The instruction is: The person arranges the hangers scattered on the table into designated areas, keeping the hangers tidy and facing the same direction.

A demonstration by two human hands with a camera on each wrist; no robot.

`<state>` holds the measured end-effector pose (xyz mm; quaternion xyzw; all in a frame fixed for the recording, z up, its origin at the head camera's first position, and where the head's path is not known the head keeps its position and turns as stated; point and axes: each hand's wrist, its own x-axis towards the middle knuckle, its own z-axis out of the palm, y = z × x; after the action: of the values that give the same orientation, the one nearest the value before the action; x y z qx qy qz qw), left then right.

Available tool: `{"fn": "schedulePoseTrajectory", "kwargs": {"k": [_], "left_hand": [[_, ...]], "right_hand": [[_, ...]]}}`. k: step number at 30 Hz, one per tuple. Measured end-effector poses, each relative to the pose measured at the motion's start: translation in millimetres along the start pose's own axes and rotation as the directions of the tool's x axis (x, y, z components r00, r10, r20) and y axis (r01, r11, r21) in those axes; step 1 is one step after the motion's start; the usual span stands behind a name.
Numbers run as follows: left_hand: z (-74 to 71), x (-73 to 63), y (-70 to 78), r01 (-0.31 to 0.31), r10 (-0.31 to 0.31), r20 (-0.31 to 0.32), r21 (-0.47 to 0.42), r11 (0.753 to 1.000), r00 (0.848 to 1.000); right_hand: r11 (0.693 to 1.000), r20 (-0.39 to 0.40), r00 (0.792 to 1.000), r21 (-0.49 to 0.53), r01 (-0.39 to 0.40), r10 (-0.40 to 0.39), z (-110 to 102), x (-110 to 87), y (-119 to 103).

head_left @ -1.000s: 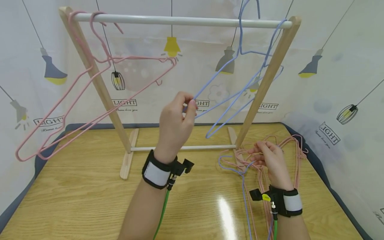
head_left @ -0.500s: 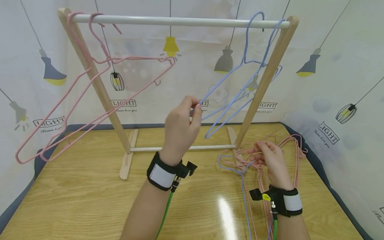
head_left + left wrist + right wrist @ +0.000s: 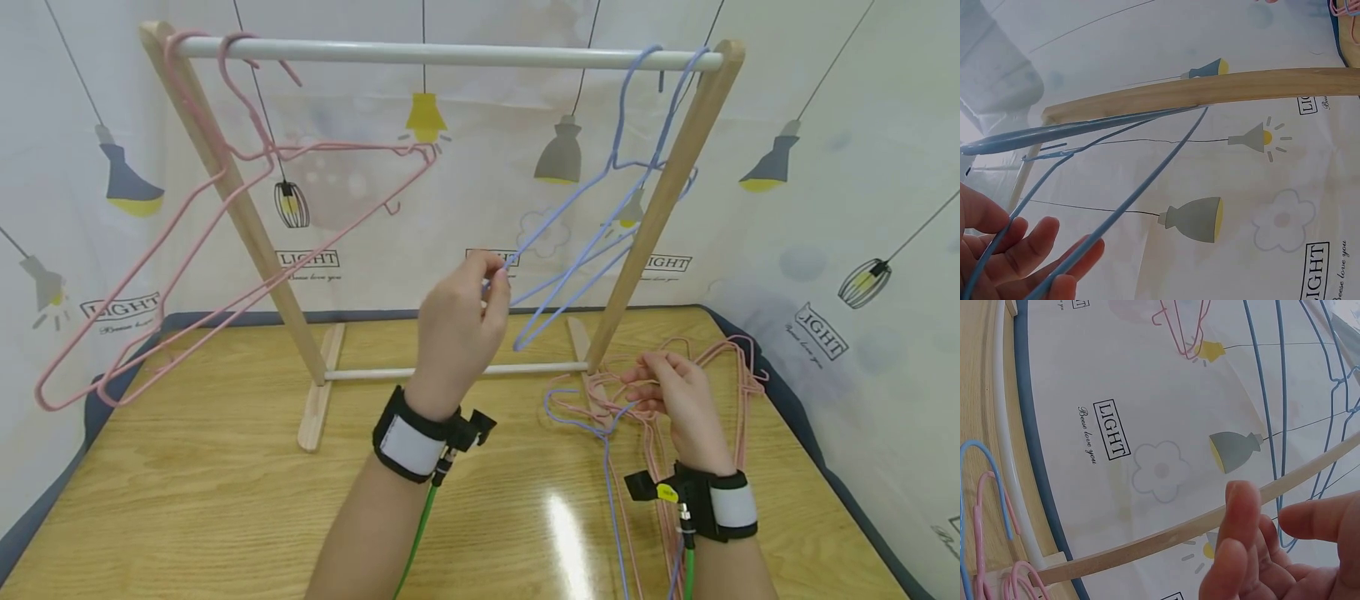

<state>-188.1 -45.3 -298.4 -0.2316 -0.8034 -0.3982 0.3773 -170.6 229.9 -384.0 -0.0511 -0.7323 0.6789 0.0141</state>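
Observation:
In the head view my left hand point(image 3: 462, 312) pinches the near end of a blue clothes hanger point(image 3: 561, 212), whose hook sits over the rack's white top bar point(image 3: 450, 54). The left wrist view shows the thumb and fingers on the blue wire point(image 3: 1138, 190). Just to the right hangs a second blue hanger point(image 3: 609, 218), close by the right post. My right hand point(image 3: 678, 400) hovers above a pile of pink hangers point(image 3: 742, 417), fingers loosely bent. Nothing shows between its thumb and fingers point(image 3: 1242, 509) in the right wrist view.
Two pink hangers point(image 3: 352, 146) hang at the left end of the bar. One loose blue hanger point(image 3: 607, 475) lies with the pink pile on the wooden table point(image 3: 225, 500). The rack's wooden right post point(image 3: 663, 200) stands between the hanging blue hangers and the pile.
The held blue hanger has come down, its hook from above the bar onto it. My left hand has shifted right and slightly down with it; the right hand has stayed put.

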Motion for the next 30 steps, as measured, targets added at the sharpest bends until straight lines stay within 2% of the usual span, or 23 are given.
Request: {"fn": "schedulePoseTrajectory", "kwargs": {"k": [19, 30], "left_hand": [[1.7, -5.6, -0.7, 0.018, -0.019, 0.007, 0.022, 1.0, 1.0], [2.5, -14.8, -4.3, 0.008, -0.008, 0.0, 0.004, 1.0, 1.0]], "right_hand": [[1.0, -0.006, 1.0, 0.007, -0.009, 0.009, 1.1, 2.1, 2.2], [0.998, -0.005, 1.0, -0.058, -0.012, 0.012, -0.1, 6.4, 6.7]]}}
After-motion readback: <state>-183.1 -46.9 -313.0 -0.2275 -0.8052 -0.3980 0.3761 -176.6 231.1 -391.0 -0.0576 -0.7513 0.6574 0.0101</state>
